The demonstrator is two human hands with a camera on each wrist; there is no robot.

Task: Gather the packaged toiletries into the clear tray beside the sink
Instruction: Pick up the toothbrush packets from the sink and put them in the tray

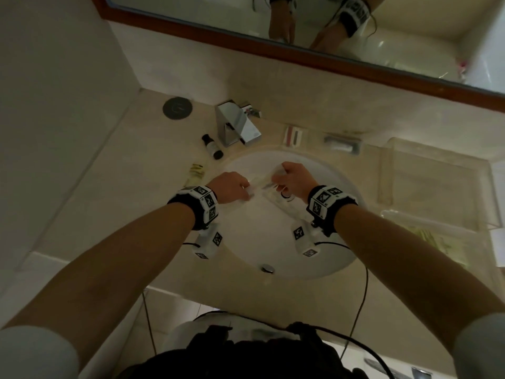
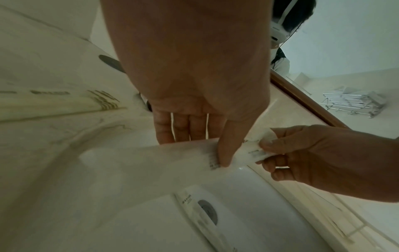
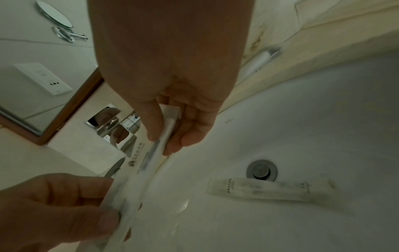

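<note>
Over the white sink (image 1: 336,258) both my hands hold one long white toiletry packet (image 1: 263,181) stretched between them. My left hand (image 1: 246,191) pinches its near-left end, thumb (image 2: 224,153) pressed on the wrapper (image 2: 172,153). My right hand (image 1: 278,176) pinches the far-right end (image 3: 168,129) between thumb and fingers. A second white packet (image 3: 270,187) lies in the basin, partly across the drain (image 3: 261,170). The clear tray (image 1: 388,173) stands on the counter right of the sink.
A chrome tap (image 1: 237,124) stands behind the basin, with a small dark bottle (image 1: 211,146) and a yellowish packet (image 1: 196,170) to its left. Two more packets (image 1: 295,135) (image 1: 341,143) lie along the back wall. More wrapped items (image 1: 429,236) lie front right. A mirror (image 1: 300,17) hangs above.
</note>
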